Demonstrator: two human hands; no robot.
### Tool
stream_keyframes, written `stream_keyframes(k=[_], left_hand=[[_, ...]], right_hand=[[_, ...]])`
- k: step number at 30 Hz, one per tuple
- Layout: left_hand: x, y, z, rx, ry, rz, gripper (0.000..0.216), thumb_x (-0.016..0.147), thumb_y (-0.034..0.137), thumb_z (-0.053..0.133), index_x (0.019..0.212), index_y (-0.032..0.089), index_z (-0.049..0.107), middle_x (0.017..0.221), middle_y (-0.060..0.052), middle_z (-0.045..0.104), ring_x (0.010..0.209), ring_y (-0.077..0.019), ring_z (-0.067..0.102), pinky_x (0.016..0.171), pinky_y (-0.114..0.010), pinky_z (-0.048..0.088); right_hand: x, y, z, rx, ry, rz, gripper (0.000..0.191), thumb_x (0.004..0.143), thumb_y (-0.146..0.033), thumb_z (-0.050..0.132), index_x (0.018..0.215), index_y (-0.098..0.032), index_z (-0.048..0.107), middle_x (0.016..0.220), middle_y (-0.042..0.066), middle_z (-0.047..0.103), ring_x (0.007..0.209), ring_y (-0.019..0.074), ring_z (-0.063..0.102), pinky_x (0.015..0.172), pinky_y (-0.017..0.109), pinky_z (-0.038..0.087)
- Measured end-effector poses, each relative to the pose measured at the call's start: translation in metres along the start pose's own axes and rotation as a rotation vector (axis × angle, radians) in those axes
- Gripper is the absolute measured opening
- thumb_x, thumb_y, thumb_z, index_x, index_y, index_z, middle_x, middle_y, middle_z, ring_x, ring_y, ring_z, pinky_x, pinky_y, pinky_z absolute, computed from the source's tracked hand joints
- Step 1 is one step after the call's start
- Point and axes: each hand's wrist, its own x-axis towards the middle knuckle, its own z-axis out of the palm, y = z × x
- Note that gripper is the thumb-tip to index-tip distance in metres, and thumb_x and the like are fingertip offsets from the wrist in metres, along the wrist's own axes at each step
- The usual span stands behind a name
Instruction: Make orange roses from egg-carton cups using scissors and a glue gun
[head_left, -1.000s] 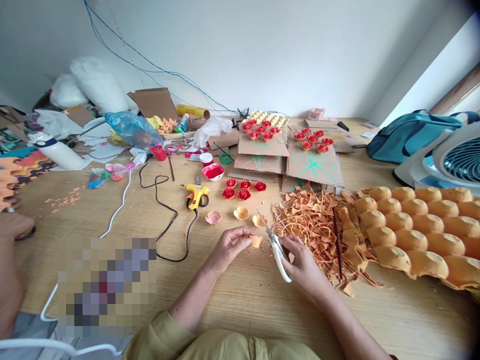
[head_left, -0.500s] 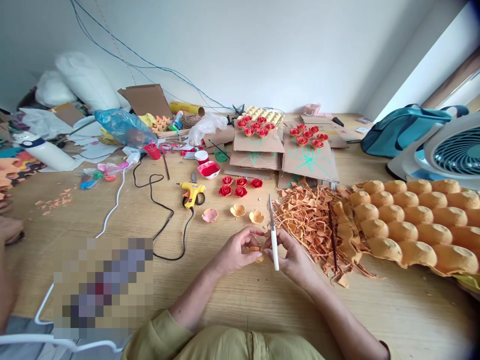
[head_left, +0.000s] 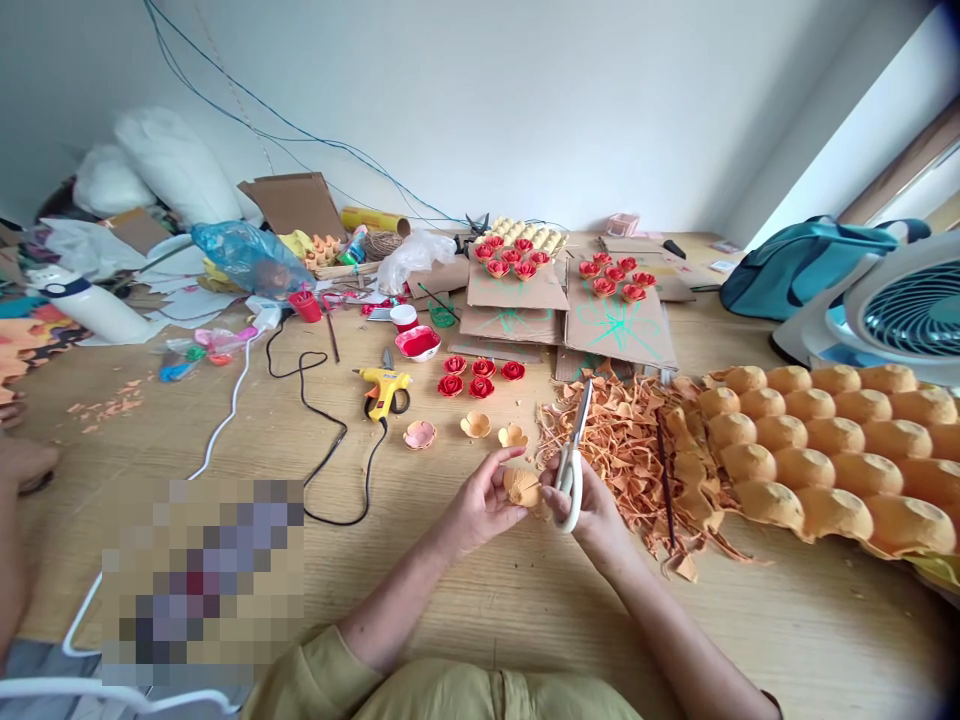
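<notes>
My left hand [head_left: 484, 500] pinches a small orange egg-carton cup [head_left: 521, 486] just above the wooden table [head_left: 465, 590]. My right hand [head_left: 592, 510] grips white-handled scissors [head_left: 573, 455], blades pointing up and away, and its fingers also touch the cup. Two cut orange cup flowers [head_left: 495, 430] and a pink one [head_left: 419, 434] lie just beyond my hands. A heap of orange carton trimmings [head_left: 622, 440] sits right of the scissors.
A large orange egg tray [head_left: 825, 450] lies at the right. Red paper roses [head_left: 480, 375] lie mid-table, more on cardboard sheets [head_left: 615, 320]. A yellow glue gun [head_left: 384, 388] with a black cord, a red paint bowl [head_left: 418, 343], a fan [head_left: 892, 310], and another person's arm [head_left: 19, 520] at the left.
The scissors swung from pointing straight up to leaning right, away from the cup. My left hand turned the cup so its rounded side faces me. Both hands stayed close together.
</notes>
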Motion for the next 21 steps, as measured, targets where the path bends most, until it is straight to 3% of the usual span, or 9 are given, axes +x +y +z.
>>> stream_keyframes(k=[3, 10, 15, 21], left_hand=[[0.001, 0.001, 0.002, -0.174, 0.020, -0.040, 0.064, 0.072, 0.018, 0.082, 0.129, 0.020, 0.054, 0.105, -0.006, 0.068, 0.097, -0.0173, 0.064, 0.088, -0.028, 0.048], [0.001, -0.008, 0.009, -0.537, 0.034, -0.220, 0.051, 0.064, 0.016, 0.089, 0.110, 0.017, 0.068, 0.099, -0.002, 0.067, 0.079, -0.0081, 0.059, 0.072, -0.020, 0.047], [0.002, -0.015, 0.010, -0.625, 0.034, -0.287, 0.040, 0.061, 0.018, 0.092, 0.095, 0.010, 0.073, 0.084, -0.003, 0.067, 0.071, -0.0065, 0.057, 0.070, -0.020, 0.046], [0.003, -0.018, 0.009, -0.605, 0.090, -0.208, 0.041, 0.064, 0.020, 0.090, 0.099, 0.009, 0.073, 0.096, -0.008, 0.070, 0.079, -0.0106, 0.060, 0.068, -0.021, 0.046]], right_hand=[[-0.002, 0.001, 0.002, 0.021, 0.021, -0.007, 0.037, 0.080, -0.044, 0.075, 0.102, -0.025, 0.052, 0.082, -0.002, 0.055, 0.063, 0.0125, 0.047, 0.054, 0.025, 0.040], [-0.007, 0.009, 0.005, 0.020, 0.100, -0.045, 0.034, 0.083, -0.036, 0.075, 0.105, -0.026, 0.052, 0.090, -0.001, 0.056, 0.072, 0.0133, 0.050, 0.058, 0.025, 0.040], [-0.008, 0.011, 0.007, -0.010, 0.105, -0.078, 0.033, 0.083, -0.035, 0.075, 0.105, -0.026, 0.052, 0.090, 0.000, 0.056, 0.075, 0.0147, 0.052, 0.061, 0.026, 0.042], [-0.008, 0.008, 0.007, -0.135, 0.056, -0.125, 0.025, 0.086, -0.035, 0.070, 0.101, -0.025, 0.052, 0.089, 0.000, 0.057, 0.079, 0.0169, 0.053, 0.065, 0.029, 0.044]])
